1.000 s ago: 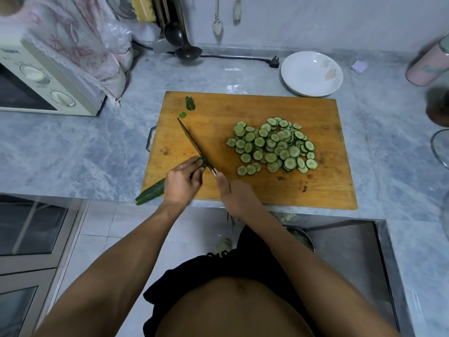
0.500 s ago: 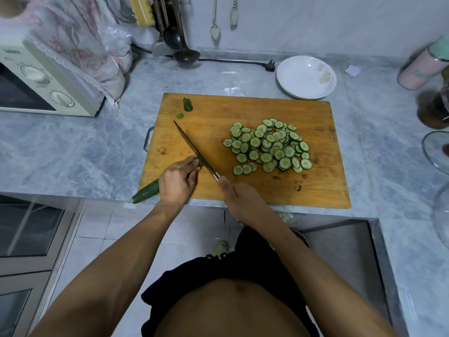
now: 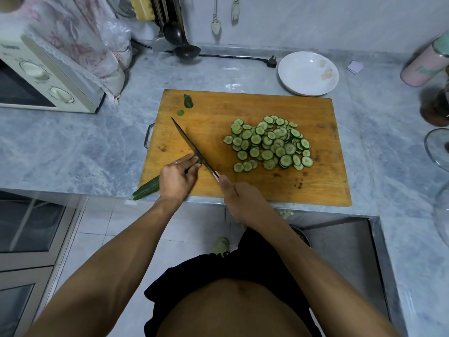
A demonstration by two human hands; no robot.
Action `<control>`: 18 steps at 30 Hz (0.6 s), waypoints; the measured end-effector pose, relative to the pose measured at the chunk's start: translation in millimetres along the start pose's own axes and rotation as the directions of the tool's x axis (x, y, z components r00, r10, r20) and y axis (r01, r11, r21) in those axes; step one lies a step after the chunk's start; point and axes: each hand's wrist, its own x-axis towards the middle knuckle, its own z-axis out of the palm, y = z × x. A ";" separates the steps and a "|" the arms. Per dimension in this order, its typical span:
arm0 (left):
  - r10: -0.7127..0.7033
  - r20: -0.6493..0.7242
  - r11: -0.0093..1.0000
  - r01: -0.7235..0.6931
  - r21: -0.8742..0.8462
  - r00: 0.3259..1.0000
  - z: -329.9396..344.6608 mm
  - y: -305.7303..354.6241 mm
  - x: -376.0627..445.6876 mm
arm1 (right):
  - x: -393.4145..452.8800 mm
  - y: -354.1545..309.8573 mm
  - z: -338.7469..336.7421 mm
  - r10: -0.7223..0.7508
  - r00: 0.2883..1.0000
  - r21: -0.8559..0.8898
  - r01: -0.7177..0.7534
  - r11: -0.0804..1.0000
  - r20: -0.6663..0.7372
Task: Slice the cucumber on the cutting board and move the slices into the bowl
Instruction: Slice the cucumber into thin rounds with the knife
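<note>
Grey marble tabletop; left hand clamping firm, wet-slick cucumber mid-length, right hand wrapped round knife handle.

You stand at a grey stone counter by a pale wall. A cream oven sits at the far left under a flowery cloth. Ladles hang on the wall. The floor has pale tiles.
</note>
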 end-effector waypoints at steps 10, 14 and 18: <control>0.043 0.027 0.999 -0.043 0.000 0.999 0.4 -5.7 0.6 | 3.8 -4.1 0.9 -0.007 1.000 -0.025 0.007 1.000 0.007; 0.044 0.015 0.999 -0.044 0.003 0.999 0.6 -2.2 -1.1 | 7.2 -8.5 2.5 0.013 0.999 -0.028 -0.013 1.000 0.029; 0.075 -0.013 0.997 -0.074 0.020 0.997 1.3 1.1 -3.3 | 18.2 -9.8 4.0 0.085 0.996 0.068 -0.086 0.994 0.028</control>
